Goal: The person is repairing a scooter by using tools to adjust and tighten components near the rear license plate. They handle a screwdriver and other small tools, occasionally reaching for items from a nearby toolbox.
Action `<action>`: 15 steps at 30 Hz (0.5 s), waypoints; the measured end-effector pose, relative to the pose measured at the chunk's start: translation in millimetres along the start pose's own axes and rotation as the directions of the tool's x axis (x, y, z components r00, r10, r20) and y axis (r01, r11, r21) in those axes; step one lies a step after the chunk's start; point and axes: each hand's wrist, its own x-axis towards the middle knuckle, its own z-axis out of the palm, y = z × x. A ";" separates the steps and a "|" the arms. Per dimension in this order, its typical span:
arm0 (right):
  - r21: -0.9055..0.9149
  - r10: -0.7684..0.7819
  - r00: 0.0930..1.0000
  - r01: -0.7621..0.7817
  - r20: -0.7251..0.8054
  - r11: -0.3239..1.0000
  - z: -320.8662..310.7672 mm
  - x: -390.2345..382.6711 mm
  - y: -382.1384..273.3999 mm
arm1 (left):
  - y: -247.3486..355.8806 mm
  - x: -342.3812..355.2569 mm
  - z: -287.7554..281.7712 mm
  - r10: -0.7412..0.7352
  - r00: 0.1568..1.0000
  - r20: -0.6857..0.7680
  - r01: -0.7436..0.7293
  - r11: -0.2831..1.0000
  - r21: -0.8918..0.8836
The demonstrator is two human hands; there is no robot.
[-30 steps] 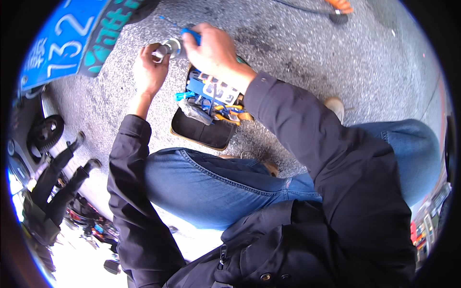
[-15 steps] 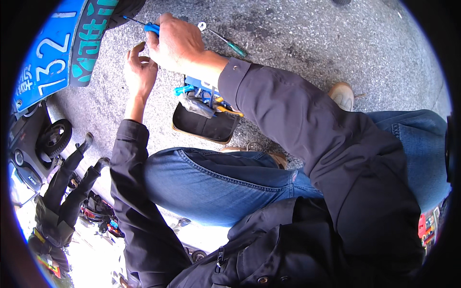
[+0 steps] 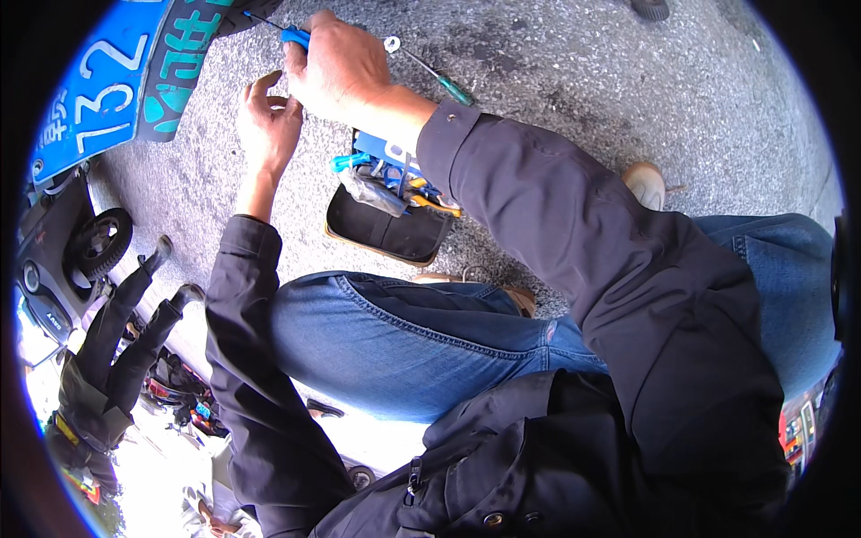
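My right hand [image 3: 339, 70] is closed around a blue-handled screwdriver [image 3: 294, 37], its thin shaft pointing up and left towards a dark tyre [image 3: 240, 20]. Just below and left of it, my left hand [image 3: 272, 125] has its fingers bent, with a gap between thumb and forefinger; nothing shows in them. A green-handled screwdriver [image 3: 455, 91] lies on the ground right of my right hand, with a small white ring [image 3: 392, 43] by its tip. Under my right forearm is an open black tool case [image 3: 381, 229]. It holds a clear plastic bag [image 3: 372, 191], yellow-handled pliers [image 3: 438, 207] and blue-handled tools [image 3: 350, 162].
A blue number plate [image 3: 90, 99] and a dark mud flap [image 3: 169, 94] with green lettering hang at upper left. Further left stand a scooter [image 3: 54, 238] and a person in dark trousers [image 3: 126, 354]. My bent knee [image 3: 314, 314] is below the case; a tan shoe [image 3: 644, 186] is at right.
The whole view has shifted slightly, so the plate sits higher. My left thumb and forefinger have spread a little. My right hand keeps hold of the blue screwdriver.
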 end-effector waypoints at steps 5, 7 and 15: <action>0.036 0.038 0.999 -0.037 -0.035 0.999 13.3 1.0 -0.5 | -6.3 2.7 -1.4 -0.039 0.999 -0.012 0.038 0.998 -0.044; 0.050 0.054 0.998 -0.052 -0.028 0.997 14.4 1.4 -2.1 | -8.4 4.9 -5.2 -0.093 0.994 -0.052 0.086 0.990 -0.108; 0.186 0.152 0.962 -0.110 -0.227 0.976 37.3 16.3 -2.4 | -32.7 90.1 -19.4 0.340 0.855 -0.392 -0.424 0.893 -0.151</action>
